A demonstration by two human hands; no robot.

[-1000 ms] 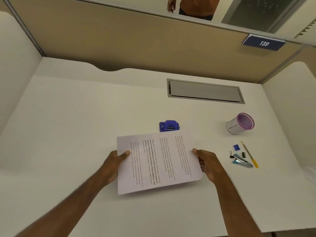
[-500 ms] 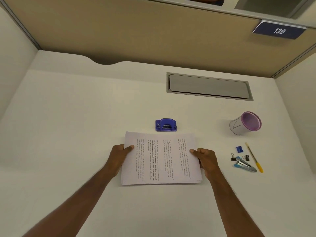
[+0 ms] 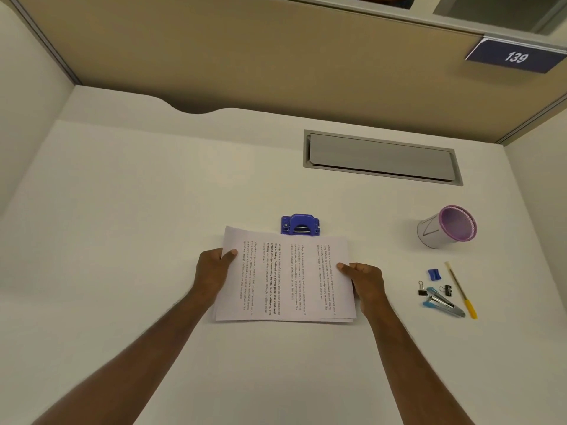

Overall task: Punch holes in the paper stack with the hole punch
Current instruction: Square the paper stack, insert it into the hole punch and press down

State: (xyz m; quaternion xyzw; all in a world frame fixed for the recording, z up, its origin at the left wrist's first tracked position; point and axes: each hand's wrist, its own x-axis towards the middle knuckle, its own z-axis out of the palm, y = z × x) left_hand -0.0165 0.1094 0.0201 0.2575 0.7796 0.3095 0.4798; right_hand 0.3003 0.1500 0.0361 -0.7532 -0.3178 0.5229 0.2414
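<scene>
we grip paper stack (image 3: 288,277) mid-frame, left hand (image 3: 211,271) and right hand (image 3: 366,282) pinching opposite short edges to keep sheets square | top edge meets hole punch (image 3: 300,224) slot just above, centred on table (image 3: 138,210) | likely feeding in

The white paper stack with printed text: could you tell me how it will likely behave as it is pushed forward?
The white paper stack probably flexes; sheets already fan at its near edge, so they may slip apart.
</scene>
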